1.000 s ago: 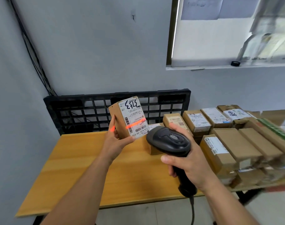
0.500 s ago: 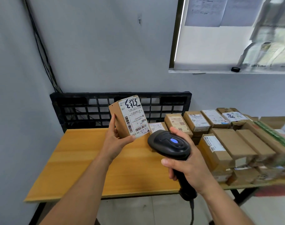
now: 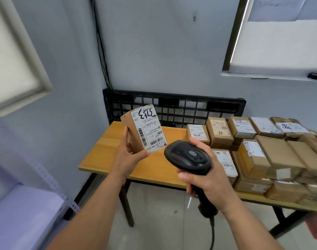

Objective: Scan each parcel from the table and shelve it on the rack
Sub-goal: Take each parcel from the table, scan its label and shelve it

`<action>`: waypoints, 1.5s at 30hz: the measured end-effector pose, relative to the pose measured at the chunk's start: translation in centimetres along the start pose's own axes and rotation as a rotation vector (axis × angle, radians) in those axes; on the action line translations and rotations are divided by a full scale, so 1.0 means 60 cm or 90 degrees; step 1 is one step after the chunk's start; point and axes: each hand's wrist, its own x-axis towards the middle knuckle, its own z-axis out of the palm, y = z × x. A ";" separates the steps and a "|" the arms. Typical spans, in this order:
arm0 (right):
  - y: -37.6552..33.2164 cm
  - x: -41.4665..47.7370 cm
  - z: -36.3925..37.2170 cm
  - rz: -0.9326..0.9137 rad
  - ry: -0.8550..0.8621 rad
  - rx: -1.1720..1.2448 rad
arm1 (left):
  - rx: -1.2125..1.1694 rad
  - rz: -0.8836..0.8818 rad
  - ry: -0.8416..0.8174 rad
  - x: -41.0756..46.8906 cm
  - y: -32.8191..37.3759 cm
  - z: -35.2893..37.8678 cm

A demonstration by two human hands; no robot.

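My left hand holds a small brown cardboard parcel upright above the wooden table, thumb under it and fingers behind; its white label with barcodes and black handwriting faces me. My right hand grips the handle of a black barcode scanner, whose head points towards the parcel from just to its right. No red scan line shows on the label. Many more brown parcels lie packed on the right part of the table. The white metal rack shows at the left edge.
A black plastic pallet leans against the grey wall behind the table. Cables run down the wall corner. The scanner's cord hangs towards the tiled floor. A windowsill sits upper right.
The red scan line on the label has gone out. My view has swung left and back, bringing the rack into sight; both hands keep their hold on the parcel and scanner.
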 end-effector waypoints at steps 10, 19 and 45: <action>-0.019 -0.092 0.084 -0.099 -0.120 0.012 | -0.006 -0.002 0.153 -0.232 0.013 -0.100; -0.044 -0.137 0.224 -0.147 -0.267 0.107 | 0.065 -0.013 0.381 -0.437 0.031 -0.230; -0.226 -0.397 0.778 -0.232 -0.532 0.159 | 0.156 0.105 0.748 -0.963 0.158 -0.701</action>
